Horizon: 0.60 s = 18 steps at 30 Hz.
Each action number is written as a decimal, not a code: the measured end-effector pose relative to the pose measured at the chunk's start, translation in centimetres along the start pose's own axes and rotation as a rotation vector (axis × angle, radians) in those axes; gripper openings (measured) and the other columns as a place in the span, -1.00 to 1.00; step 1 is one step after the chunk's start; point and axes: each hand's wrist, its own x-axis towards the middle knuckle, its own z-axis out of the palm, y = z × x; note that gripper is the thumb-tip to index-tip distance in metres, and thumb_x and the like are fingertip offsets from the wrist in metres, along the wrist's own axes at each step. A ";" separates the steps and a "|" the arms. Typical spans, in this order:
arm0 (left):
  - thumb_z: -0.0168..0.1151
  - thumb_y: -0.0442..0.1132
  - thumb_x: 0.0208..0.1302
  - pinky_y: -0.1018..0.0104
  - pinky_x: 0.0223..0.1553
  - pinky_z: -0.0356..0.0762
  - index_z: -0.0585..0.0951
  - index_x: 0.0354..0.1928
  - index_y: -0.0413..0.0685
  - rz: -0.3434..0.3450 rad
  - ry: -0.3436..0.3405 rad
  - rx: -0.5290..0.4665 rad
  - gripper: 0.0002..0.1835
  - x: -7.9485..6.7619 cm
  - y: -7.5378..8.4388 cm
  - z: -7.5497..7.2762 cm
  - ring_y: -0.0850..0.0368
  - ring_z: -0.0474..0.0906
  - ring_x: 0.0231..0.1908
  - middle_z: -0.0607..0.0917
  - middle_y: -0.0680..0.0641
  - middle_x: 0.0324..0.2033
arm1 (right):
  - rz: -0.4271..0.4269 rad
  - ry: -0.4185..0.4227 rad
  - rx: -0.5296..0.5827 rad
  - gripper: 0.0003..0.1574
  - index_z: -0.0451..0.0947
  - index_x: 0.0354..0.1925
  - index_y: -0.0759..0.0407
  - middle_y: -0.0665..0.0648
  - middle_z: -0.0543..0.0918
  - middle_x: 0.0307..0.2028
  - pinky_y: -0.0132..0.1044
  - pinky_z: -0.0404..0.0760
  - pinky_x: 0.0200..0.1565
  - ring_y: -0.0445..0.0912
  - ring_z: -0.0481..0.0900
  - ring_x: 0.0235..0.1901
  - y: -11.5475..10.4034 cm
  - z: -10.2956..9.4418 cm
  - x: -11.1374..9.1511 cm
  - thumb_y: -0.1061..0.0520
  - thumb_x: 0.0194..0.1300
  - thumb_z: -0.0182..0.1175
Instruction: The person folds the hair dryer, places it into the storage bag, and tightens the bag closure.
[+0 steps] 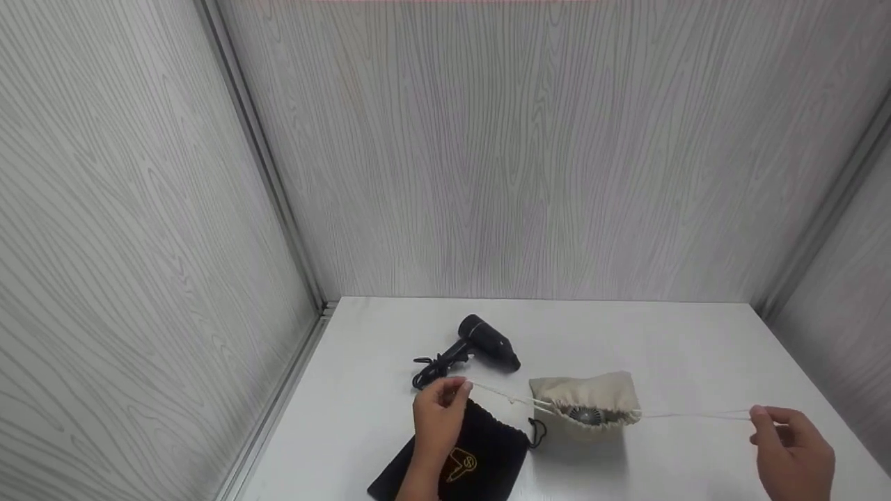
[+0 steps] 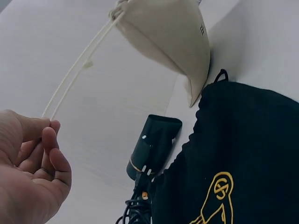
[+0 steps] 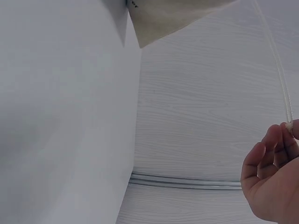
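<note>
A cream cloth drawstring bag (image 1: pixel 592 391) is at the right of centre in the head view, its mouth gathered and partly open. A dark, ribbed round part (image 1: pixel 586 415) of something inside shows through the mouth; the rest of it is hidden. My left hand (image 1: pixel 440 417) pinches the left drawstring (image 2: pixel 74 70) between thumb and fingertips. On the other side my right hand (image 1: pixel 793 449) pinches the end of the right drawstring (image 3: pixel 275 56). Both cords run taut out from the bag's mouth.
A black drawstring pouch (image 1: pixel 487 452) with a yellow hair-dryer emblem lies below my left forearm. Behind it a black hair dryer (image 1: pixel 489 342) rests on the white table (image 1: pixel 390 327) with its cord bundled. Pale wood-grain panels (image 1: pixel 529 153) enclose the table at back and sides.
</note>
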 end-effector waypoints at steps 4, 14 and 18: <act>0.46 -0.30 0.36 0.41 -0.30 0.67 0.77 -0.17 -0.19 -0.023 0.041 -0.037 -0.90 0.4 -0.6 -0.9 0.17 0.69 -0.37 0.83 -0.09 -0.29 | 0.061 0.003 0.007 -0.60 0.67 0.00 0.26 -0.44 0.54 -0.60 -0.46 0.44 -0.46 -0.40 0.55 -0.58 1.1 -0.5 0.6 -0.06 0.57 0.19; 0.41 -0.34 0.40 0.43 -0.21 0.65 0.77 -0.16 -0.24 -0.096 0.169 -0.021 -0.91 1.3 -1.8 -2.6 -0.06 0.75 -0.23 0.84 -0.12 -0.28 | 0.210 0.075 0.076 -0.61 0.65 -0.05 0.23 -0.62 0.41 -0.61 -0.47 0.42 -0.50 -0.47 0.49 -0.62 2.5 -1.6 1.1 -0.07 0.58 0.14; 0.40 -0.34 0.41 0.43 -0.20 0.63 0.77 -0.16 -0.23 -0.141 0.199 -0.018 -0.91 1.5 -2.1 -3.1 0.00 0.73 -0.23 0.84 -0.14 -0.26 | 0.254 0.096 0.104 -0.75 0.63 -0.25 -0.03 -0.62 0.41 -0.62 -0.44 0.40 -0.51 -0.47 0.48 -0.63 3.0 -1.9 1.2 -0.07 0.58 0.14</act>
